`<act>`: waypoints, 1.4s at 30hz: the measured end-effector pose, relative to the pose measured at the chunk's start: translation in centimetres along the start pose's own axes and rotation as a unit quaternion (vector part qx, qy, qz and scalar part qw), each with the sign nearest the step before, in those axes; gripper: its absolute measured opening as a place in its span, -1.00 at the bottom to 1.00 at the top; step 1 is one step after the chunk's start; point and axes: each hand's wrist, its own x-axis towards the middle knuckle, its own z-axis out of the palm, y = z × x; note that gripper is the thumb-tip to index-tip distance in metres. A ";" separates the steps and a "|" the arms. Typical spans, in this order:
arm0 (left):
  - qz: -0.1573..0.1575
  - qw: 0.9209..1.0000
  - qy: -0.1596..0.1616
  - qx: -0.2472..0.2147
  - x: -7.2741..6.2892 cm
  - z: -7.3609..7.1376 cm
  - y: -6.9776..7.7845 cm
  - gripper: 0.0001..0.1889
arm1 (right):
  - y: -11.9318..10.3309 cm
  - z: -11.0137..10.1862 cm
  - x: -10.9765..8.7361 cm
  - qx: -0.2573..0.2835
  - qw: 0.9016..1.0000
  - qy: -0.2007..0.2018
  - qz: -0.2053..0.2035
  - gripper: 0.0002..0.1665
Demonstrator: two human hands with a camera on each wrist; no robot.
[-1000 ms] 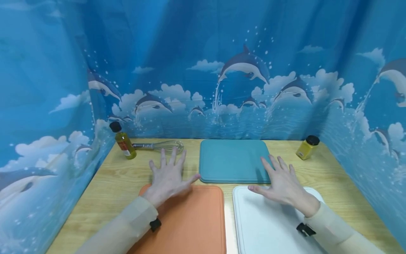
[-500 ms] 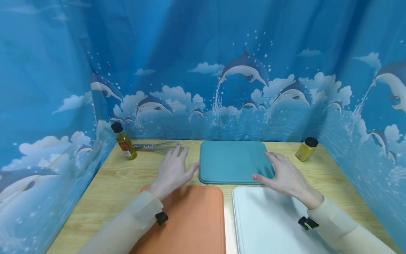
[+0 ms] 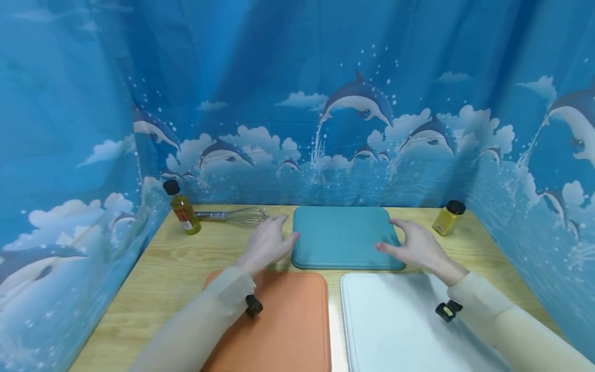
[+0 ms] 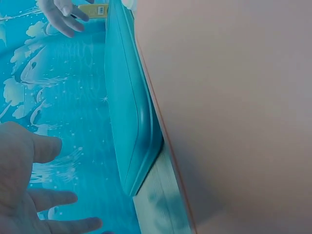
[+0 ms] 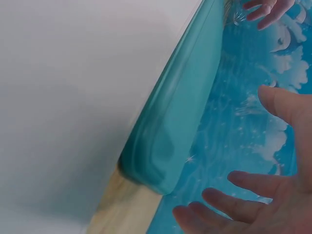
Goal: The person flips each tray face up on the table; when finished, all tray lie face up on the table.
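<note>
A teal rectangular board [image 3: 341, 237] with rounded corners and a thick rim lies at the back middle of the table. My left hand [image 3: 266, 243] is held above the table at its left edge, thumb and fingers spread toward it. On the opposite side, my right hand [image 3: 420, 250] hovers by the right edge, its thumb over the board's surface. Both wrist views show a gap between the fingers and the board: the left fingers [image 4: 53, 200] and the right fingers [image 5: 239, 204] hold nothing. Just beyond the left fingertips lies a wire whisk [image 3: 232, 215].
An orange board [image 3: 283, 325] lies front left and a white board [image 3: 400, 325] front right, each partly under a forearm. An oil bottle [image 3: 184, 212] stands at the back left. A yellow jar with a black lid [image 3: 448, 219] stands back right. A dolphin-print curtain [image 3: 297, 103] encloses the table.
The spread fingers of both hands have drawn closer together. My left hand has moved right, toward the teal board's left edge; my right hand has turned inward at the right edge.
</note>
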 end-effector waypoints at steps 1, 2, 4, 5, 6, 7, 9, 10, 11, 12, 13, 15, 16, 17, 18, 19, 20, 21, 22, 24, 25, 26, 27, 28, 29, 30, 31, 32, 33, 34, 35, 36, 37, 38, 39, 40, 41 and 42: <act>0.000 1.000 -0.002 -0.005 0.2 0.2 0.2 -0.21 | 0.1 0.0 0.2 0.006 1.000 -0.005 0.009 0.13; 0.002 1.000 -0.004 -0.010 0.4 0.3 0.4 -0.23 | 0.3 0.0 0.5 0.009 1.000 -0.011 0.019 0.13; 0.004 1.000 -0.009 -0.024 0.9 0.7 0.8 -0.27 | 0.6 0.1 0.9 0.014 0.999 -0.019 0.035 0.13; 0.005 1.000 -0.010 -0.030 1.1 0.8 0.9 -0.28 | 0.8 0.1 1.1 0.015 0.999 -0.024 0.042 0.13; 0.005 0.999 -0.014 -0.038 1.3 1.0 1.1 -0.29 | 1.0 0.1 1.3 0.018 0.998 -0.029 0.048 0.13; 0.007 0.999 -0.014 -0.041 1.6 1.1 1.2 -0.29 | 1.2 0.1 1.5 0.020 0.998 -0.034 0.054 0.14; -0.001 0.998 -0.026 -0.050 2.0 1.5 1.3 -0.29 | 1.8 0.2 1.9 0.029 0.996 -0.047 0.068 0.15; -0.005 0.998 -0.032 -0.052 2.2 1.6 1.4 -0.28 | 2.1 0.2 2.0 0.036 0.995 -0.055 0.078 0.16; -0.010 0.998 -0.040 -0.055 2.4 1.8 1.3 -0.27 | 2.3 0.2 2.2 0.044 0.993 -0.062 0.088 0.17; -0.013 0.997 -0.046 -0.056 2.6 1.9 1.3 -0.26 | 2.6 0.2 2.4 0.054 0.991 -0.070 0.099 0.19; -0.017 0.997 -0.051 -0.055 2.9 2.1 1.3 -0.25 | 2.8 0.2 2.6 0.062 0.989 -0.077 0.108 0.19; -0.027 0.996 -0.062 -0.057 3.3 2.5 1.2 -0.24 | 3.2 0.1 2.8 0.082 0.984 -0.091 0.128 0.20; -0.030 0.996 -0.064 -0.057 3.5 2.7 1.2 -0.24 | 3.3 0.1 2.9 0.089 0.982 -0.095 0.135 0.19; -0.033 0.996 -0.064 -0.057 3.7 2.8 1.1 -0.23 | 3.4 0.1 3.0 0.092 0.981 -0.099 0.138 0.18; -0.036 0.996 -0.063 -0.055 3.9 2.8 1.1 -0.23 | 3.4 0.1 3.1 0.097 0.980 -0.102 0.141 0.18; -0.042 0.995 -0.065 -0.057 4.1 2.8 1.1 -0.22 | 3.4 0.2 3.2 0.097 0.980 -0.104 0.142 0.17; -0.048 0.995 -0.065 -0.061 4.2 2.8 1.2 -0.21 | 3.5 0.3 3.3 0.101 0.979 -0.106 0.144 0.16; -0.053 0.994 -0.065 -0.066 4.3 2.7 1.2 -0.20 | 3.5 0.4 3.4 0.101 0.979 -0.107 0.142 0.16; -0.058 0.994 -0.066 -0.071 4.4 2.7 1.2 -0.20 | 3.6 0.5 3.6 0.104 0.978 -0.107 0.143 0.16; -0.067 0.993 -0.066 -0.075 4.7 2.6 1.3 -0.20 | 3.6 0.7 3.7 0.111 0.977 -0.107 0.148 0.15; -0.070 0.992 -0.067 -0.077 4.8 2.7 1.4 -0.20 | 3.7 0.8 3.8 0.111 0.977 -0.106 0.150 0.13; -0.070 0.993 -0.066 -0.075 4.9 2.8 1.6 -0.21 | 3.7 0.9 3.8 0.113 0.976 -0.106 0.153 0.12; -0.070 0.993 -0.065 -0.072 4.9 2.9 1.7 -0.21 | 3.7 0.9 3.9 0.113 0.976 -0.105 0.154 0.10; -0.071 0.993 -0.065 -0.070 5.0 2.9 1.8 -0.22 | 3.7 1.0 4.0 0.113 0.976 -0.104 0.157 0.08; -0.071 0.993 -0.065 -0.068 5.0 3.0 1.9 -0.22 | 3.7 1.1 4.0 0.110 0.976 -0.104 0.157 0.06; -0.071 0.993 -0.066 -0.067 5.0 3.1 2.0 -0.22 | 3.7 1.2 4.1 0.108 0.976 -0.104 0.158 0.05; -0.071 0.993 -0.066 -0.067 5.0 3.2 2.1 -0.22 | 3.7 1.2 4.2 0.106 0.976 -0.105 0.159 0.04; -0.072 0.993 -0.066 -0.068 5.1 3.3 2.1 -0.22 | 3.7 1.3 4.2 0.104 0.976 -0.106 0.160 0.04; -0.074 0.992 -0.067 -0.073 5.1 3.3 2.2 -0.21 | 3.6 1.2 4.3 0.103 0.976 -0.107 0.162 0.04; -0.076 0.992 -0.068 -0.078 5.2 3.3 2.2 -0.21 | 3.5 1.2 4.3 0.101 0.975 -0.109 0.164 0.04; -0.079 0.991 -0.067 -0.082 5.2 3.3 2.2 -0.22 | 3.4 1.1 4.4 0.100 0.975 -0.110 0.167 0.05; -0.083 0.991 -0.066 -0.084 5.3 3.2 2.2 -0.24 | 3.4 1.0 4.4 0.099 0.975 -0.113 0.166 0.06; -0.088 0.990 -0.065 -0.090 5.4 3.1 2.1 -0.25 | 3.3 1.0 4.4 0.100 0.974 -0.114 0.167 0.07; -0.094 0.989 -0.063 -0.098 5.6 3.0 2.0 -0.28 | 3.3 0.9 4.5 0.100 0.974 -0.116 0.168 0.08; -0.099 0.987 -0.062 -0.107 5.7 2.9 1.8 -0.32 | 3.3 0.9 4.6 0.101 0.974 -0.117 0.169 0.08; -0.104 0.986 -0.061 -0.115 6.0 2.8 1.6 -0.35 | 3.3 0.9 4.6 0.101 0.973 -0.118 0.169 0.08; -0.110 0.984 -0.062 -0.125 6.2 2.8 1.3 -0.38 | 3.3 1.0 4.7 0.100 0.973 -0.118 0.168 0.09; -0.115 0.982 -0.063 -0.138 6.6 2.7 1.0 -0.40 | 3.3 1.0 4.7 0.101 0.973 -0.119 0.168 0.09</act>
